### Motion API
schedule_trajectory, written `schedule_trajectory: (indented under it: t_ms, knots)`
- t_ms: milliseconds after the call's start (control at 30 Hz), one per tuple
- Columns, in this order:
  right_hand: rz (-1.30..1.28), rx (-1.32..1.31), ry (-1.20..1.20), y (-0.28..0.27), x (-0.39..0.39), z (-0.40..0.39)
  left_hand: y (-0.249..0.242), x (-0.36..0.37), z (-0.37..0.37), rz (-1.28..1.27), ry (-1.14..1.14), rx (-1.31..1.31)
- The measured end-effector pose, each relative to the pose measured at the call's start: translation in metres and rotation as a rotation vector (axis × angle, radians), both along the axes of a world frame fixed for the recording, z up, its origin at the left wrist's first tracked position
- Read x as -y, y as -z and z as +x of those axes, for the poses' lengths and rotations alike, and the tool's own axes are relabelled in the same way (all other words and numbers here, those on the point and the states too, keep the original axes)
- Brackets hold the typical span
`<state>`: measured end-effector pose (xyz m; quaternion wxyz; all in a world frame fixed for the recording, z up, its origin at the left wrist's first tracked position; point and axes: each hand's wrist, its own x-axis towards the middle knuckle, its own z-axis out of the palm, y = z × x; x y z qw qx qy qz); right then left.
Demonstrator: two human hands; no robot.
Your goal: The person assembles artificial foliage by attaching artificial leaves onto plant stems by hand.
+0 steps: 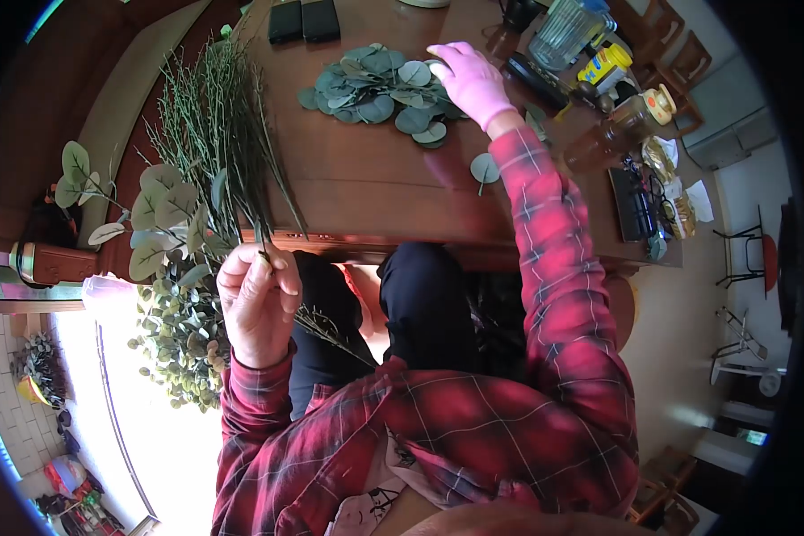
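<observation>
My left hand (261, 299) pinches a thin green leafy stem (171, 207) between thumb and fingers, above my lap. Its rounded leaves spread out to the left, and a bare twiggy end (326, 329) shows below the hand. My right hand (473, 82), in a pink glove, reaches over the table to the right edge of a pile of round grey-green leaves (375, 85). Its fingers are stretched out and apart, with the fingertips beside the pile. One loose leaf (484, 168) lies nearer to me, by the right sleeve.
A bundle of leafless green stems (219, 125) lies at the table's left. Leafy branches (183, 326) hang below it. Two black cases (304, 21) lie at the back. A water jug (570, 34), a yellow container (605, 64) and a brown jar (612, 134) stand at right.
</observation>
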<state>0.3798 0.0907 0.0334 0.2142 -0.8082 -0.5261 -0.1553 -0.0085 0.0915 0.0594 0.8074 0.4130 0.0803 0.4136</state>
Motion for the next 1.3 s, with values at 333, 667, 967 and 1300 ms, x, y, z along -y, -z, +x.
schedule_trajectory:
  t_ms: [333, 667, 967, 1300]
  knots:
    - [-0.473, -0.048, -0.079, 0.013, -0.062, -0.01, 0.005, -0.012, 0.001, -0.054, 0.001, -0.018]
    - [-0.318, 0.042, -0.183, 0.008, -0.032, -0.025, 0.003, -0.011, 0.006, -0.077, 0.021, -0.016]
    - [0.401, -0.291, -0.275, -0.035, 0.029, 0.003, -0.006, 0.005, -0.005, -0.01, 0.05, 0.025]
    - [0.713, -1.064, 0.218, 0.004, 0.334, -0.078, -0.006, 0.022, -0.015, -0.045, 0.141, 0.154]
